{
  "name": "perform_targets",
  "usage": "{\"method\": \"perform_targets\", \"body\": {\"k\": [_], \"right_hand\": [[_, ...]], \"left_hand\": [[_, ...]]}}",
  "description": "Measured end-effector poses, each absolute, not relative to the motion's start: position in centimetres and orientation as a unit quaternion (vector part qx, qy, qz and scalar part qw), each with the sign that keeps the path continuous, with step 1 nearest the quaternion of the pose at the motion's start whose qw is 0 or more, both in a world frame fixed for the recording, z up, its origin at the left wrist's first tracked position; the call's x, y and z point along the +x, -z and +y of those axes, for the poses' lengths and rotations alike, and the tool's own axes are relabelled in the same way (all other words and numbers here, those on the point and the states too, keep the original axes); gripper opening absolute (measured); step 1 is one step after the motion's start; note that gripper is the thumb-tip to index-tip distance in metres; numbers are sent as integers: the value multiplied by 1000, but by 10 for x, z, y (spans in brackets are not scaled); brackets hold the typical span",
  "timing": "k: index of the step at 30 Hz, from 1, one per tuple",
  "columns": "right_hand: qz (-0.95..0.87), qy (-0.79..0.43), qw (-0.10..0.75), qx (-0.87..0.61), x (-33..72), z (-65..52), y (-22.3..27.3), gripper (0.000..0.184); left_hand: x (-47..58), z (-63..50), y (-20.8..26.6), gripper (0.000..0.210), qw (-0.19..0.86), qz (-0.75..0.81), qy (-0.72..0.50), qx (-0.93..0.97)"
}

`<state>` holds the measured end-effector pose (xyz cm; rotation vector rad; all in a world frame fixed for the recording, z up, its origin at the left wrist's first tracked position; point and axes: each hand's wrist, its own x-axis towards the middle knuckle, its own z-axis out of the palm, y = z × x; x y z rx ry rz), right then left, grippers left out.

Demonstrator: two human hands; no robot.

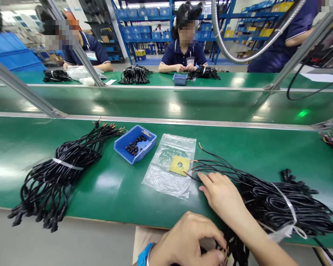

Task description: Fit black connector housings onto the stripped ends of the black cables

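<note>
My right hand (222, 192) reaches over the green bench with fingers stretched out and thumb apart. Its fingertips are beside the stripped ends of several thin black cables (219, 166), which run from a tied bundle of black cables (288, 203) on the right. At the bench's front edge my left hand (191, 240), wearing a blue wristband, is curled around black cables (233, 245) with bare wire ends; its fingers partly hide them. A yellow square piece with a round hole (180, 165) lies on a clear plastic bag (166, 184) just left of my right hand.
A blue bin (135, 159) holds small black parts (133, 147). Left of it lies another tied bundle of black cables (63, 166). Metal frame bars (155, 120) cross behind. Beyond, co-workers sit at a far bench with cable bundles (134, 75) and a small blue bin (180, 78).
</note>
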<state>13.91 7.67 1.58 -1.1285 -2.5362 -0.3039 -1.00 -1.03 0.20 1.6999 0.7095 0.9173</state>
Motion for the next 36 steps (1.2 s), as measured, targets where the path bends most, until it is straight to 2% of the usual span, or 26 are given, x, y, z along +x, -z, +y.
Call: {"method": "perform_targets", "body": {"k": [2,5,9,11,13,14,18,20,23,26,29,33,35,36], "right_hand": [[-892,128,161,-404,138,73,-13,25],[-890,116,221,-383,139,66,-10,28],[-890,69,316,-320,144,64,-3,25],[-894,42,337,-293,146,65,1,25],[-894,11,350,-278,149,67,5,26],[-893,-2,357,-274,150,67,6,26],[-882,-19,375,-283,153,66,11,26],[-881,-21,371,-292,153,64,12,25],[-882,-32,356,-306,152,60,11,25],[-882,-32,340,-325,152,57,7,25],[-876,-27,320,-359,153,53,3,26],[-872,-40,301,-385,155,50,3,27],[-872,-46,302,-382,154,50,5,27],[-872,-48,304,-380,154,50,7,27]], "left_hand": [[-17,-15,-10,13,503,305,-388,710],[-48,-19,-34,12,439,338,-394,734],[-121,6,-80,14,208,493,-435,724],[-157,36,-97,18,99,616,-362,693],[-182,75,-103,27,47,710,-183,678],[-190,95,-102,27,40,725,-150,671],[-192,153,-78,17,46,750,-80,655],[-188,164,-66,21,48,757,-61,649],[-185,166,-56,26,45,758,-58,648],[-186,166,-56,14,45,754,-83,650],[-190,167,-59,8,55,749,-137,646],[-189,148,-70,26,83,737,-243,625],[-181,126,-76,33,165,703,-334,606],[-173,114,-77,35,285,643,-433,564]]}}
